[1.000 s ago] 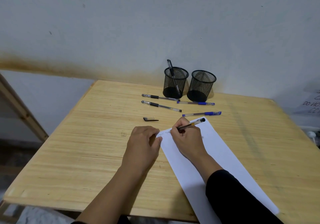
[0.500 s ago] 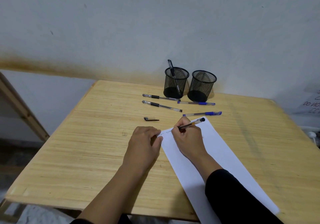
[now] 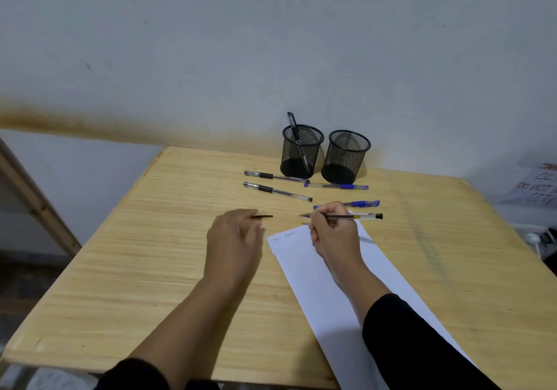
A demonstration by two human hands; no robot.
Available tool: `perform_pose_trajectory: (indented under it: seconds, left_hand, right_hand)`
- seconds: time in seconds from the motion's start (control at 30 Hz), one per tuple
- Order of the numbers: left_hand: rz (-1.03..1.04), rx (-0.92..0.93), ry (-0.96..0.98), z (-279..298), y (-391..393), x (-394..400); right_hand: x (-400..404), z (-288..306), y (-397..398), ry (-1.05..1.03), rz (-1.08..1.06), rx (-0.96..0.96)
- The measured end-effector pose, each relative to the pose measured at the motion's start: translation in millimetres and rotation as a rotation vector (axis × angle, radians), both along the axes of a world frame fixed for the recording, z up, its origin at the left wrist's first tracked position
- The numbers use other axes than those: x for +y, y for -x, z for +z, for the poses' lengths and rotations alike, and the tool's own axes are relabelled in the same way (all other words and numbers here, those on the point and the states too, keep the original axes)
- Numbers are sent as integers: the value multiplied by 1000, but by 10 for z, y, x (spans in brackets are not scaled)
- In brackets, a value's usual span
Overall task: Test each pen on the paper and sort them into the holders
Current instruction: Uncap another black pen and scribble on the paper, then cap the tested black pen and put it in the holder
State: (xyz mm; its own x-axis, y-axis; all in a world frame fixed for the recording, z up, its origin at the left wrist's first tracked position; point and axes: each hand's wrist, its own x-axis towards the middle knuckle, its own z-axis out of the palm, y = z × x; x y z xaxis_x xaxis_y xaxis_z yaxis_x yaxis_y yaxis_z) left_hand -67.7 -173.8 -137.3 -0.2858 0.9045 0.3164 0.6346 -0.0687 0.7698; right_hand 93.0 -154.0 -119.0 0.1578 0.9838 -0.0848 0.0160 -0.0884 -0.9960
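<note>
Pen (image 3: 346, 216) uncapped, pinched in right hand (image 3: 333, 233), lying level, tip aimed left at cap (image 3: 264, 216).
Cap beyond paper (image 3: 304, 257), at blurred left hand (image 3: 235, 239) fingertips; grip unclear, nearer hand.

You were looking down at a pale wooden table (image 3: 126, 269) pushed against a plain whitish wall (image 3: 271, 43), which carried a brownish smear (image 3: 90, 124) just above the tabletop, running in from the left of the frame. At the left edge a slanted wooden beam (image 3: 33, 196) crossed darker floor, and at the right edge hung a handwritten paper notice (image 3: 539, 187), above a white cable (image 3: 536, 242).
</note>
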Motion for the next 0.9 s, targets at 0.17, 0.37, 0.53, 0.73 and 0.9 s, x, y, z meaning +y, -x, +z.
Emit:
perform_pose_trajectory:
  seconds: [0.17, 0.37, 0.53, 0.73, 0.9]
  left_hand:
    - [-42, 135, 126, -35, 145, 322]
    - [-54, 98, 112, 33, 77, 371]
    - [-117, -158, 110, 195, -33, 276]
    - [-150, -215, 54, 337, -120, 240]
    - [-168, -212, 40, 393, -140, 232]
  right_hand:
    - [41, 206, 4, 74, 15, 260]
    - [101, 274, -16, 40, 37, 191]
    - [110, 353, -34, -11, 60, 177]
    - [134, 418, -47, -40, 65, 140]
    - [122, 460, -85, -55, 88, 161]
